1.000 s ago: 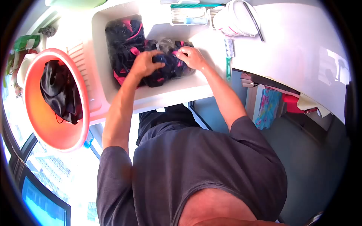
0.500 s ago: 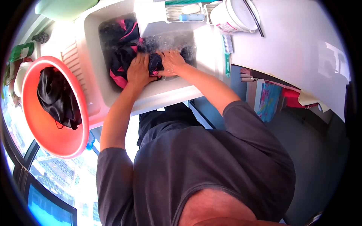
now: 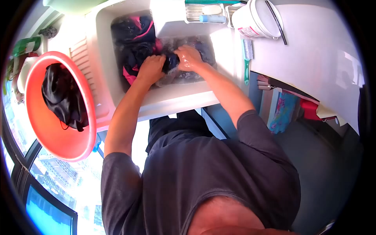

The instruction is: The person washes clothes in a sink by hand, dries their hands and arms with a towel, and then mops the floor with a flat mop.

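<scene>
Nothing is legible, even the label on the bucket.

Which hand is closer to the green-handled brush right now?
Right. The right hand is in the sink, on the side toward the brush; the left hand is farther off, beyond the right one.
</scene>
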`<act>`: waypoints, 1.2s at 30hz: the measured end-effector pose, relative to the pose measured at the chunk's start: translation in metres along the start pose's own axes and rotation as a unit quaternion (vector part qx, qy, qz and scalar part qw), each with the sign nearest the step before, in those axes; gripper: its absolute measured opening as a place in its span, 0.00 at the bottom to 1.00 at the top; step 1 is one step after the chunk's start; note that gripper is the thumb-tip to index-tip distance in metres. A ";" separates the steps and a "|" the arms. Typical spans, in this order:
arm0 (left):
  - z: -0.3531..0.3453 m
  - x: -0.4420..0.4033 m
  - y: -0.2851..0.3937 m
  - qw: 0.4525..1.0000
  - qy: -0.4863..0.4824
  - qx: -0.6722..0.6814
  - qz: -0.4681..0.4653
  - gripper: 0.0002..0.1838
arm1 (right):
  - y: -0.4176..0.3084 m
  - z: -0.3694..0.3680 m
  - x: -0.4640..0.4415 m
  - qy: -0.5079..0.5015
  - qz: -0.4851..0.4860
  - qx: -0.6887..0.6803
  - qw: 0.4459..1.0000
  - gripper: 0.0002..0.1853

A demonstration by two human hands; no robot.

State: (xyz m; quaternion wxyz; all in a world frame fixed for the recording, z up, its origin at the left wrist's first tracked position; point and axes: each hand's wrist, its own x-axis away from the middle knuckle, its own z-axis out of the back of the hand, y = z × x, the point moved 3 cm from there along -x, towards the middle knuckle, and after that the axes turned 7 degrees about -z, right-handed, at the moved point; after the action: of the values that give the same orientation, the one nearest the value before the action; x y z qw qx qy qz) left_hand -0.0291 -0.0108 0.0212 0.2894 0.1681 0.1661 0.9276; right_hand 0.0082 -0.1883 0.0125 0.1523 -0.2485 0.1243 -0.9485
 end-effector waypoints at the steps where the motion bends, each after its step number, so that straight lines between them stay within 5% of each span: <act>1: 0.013 0.011 -0.001 0.997 0.066 0.036 -0.027 0.23 | 0.000 0.007 0.006 0.006 0.025 -0.007 1.000 0.21; 3: 0.035 0.035 -0.003 0.987 0.132 0.068 -0.054 0.25 | -0.009 0.017 0.019 0.016 0.054 -0.014 0.998 0.21; 5: 0.058 0.061 -0.009 0.967 0.223 -0.042 0.119 0.31 | -0.027 0.035 0.036 0.064 0.076 0.047 0.994 0.23; 7: 0.056 0.070 -0.008 0.958 0.190 -0.081 0.201 0.37 | -0.049 0.037 0.035 0.075 0.096 0.089 0.989 0.31; 9: 0.033 0.072 -0.008 0.936 0.214 -0.022 0.279 0.40 | -0.072 0.032 0.028 0.118 0.131 -0.077 0.981 0.41; 13: 0.036 0.052 -0.010 0.899 0.121 0.108 0.407 0.40 | -0.107 0.005 0.004 0.008 0.068 0.071 0.995 0.53; 20: 0.012 0.028 -0.032 0.931 0.063 -0.023 0.359 0.36 | -0.090 -0.044 -0.017 -0.123 0.012 0.056 0.991 0.50; 26: -0.002 0.005 -0.063 0.943 0.044 -0.022 0.329 0.29 | -0.074 -0.047 -0.042 0.001 0.095 -0.103 0.990 0.39; 28: -0.002 0.010 -0.069 0.945 0.055 -0.035 0.321 0.28 | -0.076 -0.047 -0.044 -0.012 -0.029 -0.178 0.984 0.37; 33: 0.018 0.026 -0.057 0.933 0.162 0.029 0.320 0.28 | -0.095 -0.011 0.000 0.118 -0.054 -0.100 0.987 0.38; 35: 0.029 0.039 -0.038 0.932 0.158 0.043 0.322 0.29 | -0.086 -0.005 0.002 -0.053 -0.166 -0.065 0.983 0.42; 36: 0.035 0.047 -0.027 0.934 0.145 0.058 0.321 0.31 | -0.084 -0.008 0.000 -0.080 -0.140 -0.044 0.986 0.44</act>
State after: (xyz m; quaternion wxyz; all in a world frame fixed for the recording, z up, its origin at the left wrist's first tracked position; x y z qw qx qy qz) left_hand -0.0381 0.0451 0.0517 -0.0614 0.0927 0.1965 0.9742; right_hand -0.0144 -0.1098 0.0316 0.0162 -0.3451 0.1168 -0.9311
